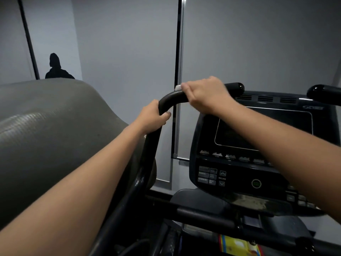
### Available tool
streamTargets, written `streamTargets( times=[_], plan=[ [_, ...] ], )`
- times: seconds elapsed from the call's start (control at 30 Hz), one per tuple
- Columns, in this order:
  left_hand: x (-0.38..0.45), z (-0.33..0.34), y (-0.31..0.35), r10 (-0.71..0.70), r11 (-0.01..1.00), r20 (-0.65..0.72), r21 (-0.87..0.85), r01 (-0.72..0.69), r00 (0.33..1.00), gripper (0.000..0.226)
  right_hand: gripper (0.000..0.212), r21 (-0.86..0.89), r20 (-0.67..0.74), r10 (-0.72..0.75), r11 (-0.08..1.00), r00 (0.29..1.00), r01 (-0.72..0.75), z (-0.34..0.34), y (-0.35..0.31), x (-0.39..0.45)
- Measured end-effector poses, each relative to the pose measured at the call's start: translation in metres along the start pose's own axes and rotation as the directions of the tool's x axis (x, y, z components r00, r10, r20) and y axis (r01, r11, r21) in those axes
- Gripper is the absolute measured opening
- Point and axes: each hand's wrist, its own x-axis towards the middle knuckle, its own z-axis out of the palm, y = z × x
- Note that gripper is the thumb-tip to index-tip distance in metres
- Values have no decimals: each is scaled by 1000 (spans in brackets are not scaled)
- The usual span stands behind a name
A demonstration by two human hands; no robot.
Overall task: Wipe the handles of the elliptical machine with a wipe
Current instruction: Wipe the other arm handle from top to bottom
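While the left hand (154,117) is gripping the curved black handle (167,100) just below its bend, the right hand (204,95) is clasping the white wipe (178,87) around its top; keeping the wipe wrapped snugly should help.

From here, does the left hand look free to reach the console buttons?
Probably not at once: the left hand grips the handle, and the right forearm crosses above the buttons.

both arms extended; left hand (154,115), right hand (204,95) curled.
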Motion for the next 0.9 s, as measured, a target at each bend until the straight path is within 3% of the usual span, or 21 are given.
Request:
streamTargets(
  times=[0.13, 0.3, 0.5, 0.63, 0.8, 0.9],
  plan=[
    [-4, 4, -8, -47, 991, 27, -121, 50, 999, 8, 61, -108, -5, 184, 977, 983, -184, -8, 49, -24],
    [-8, 8, -13, -86, 964, 55, -246, 96, 995, 4, 44, -173, 166, 379, 920, 910, -351, -21, 31, 0],
    [-11, 9, -12, -138, 954, 32, -263, 142, 990, 4, 44, -45, 59, 36, 998, 998, -34, 6, -53, 14],
    [-16, 10, -13, -168, 938, 32, -302, 170, 985, 4, 42, -3, -46, -56, 998, 997, 56, 9, -15, -25],
    [-18, 17, -21, -161, 969, -12, -192, 156, 987, 4, 53, -71, -35, 197, 978, 980, -199, -17, 52, -55],
    [-22, 19, -22, -146, 983, -31, -114, 142, 989, 12, 45, -128, 223, 390, 920, 894, -369, -29, 46, -14]
  ],
)
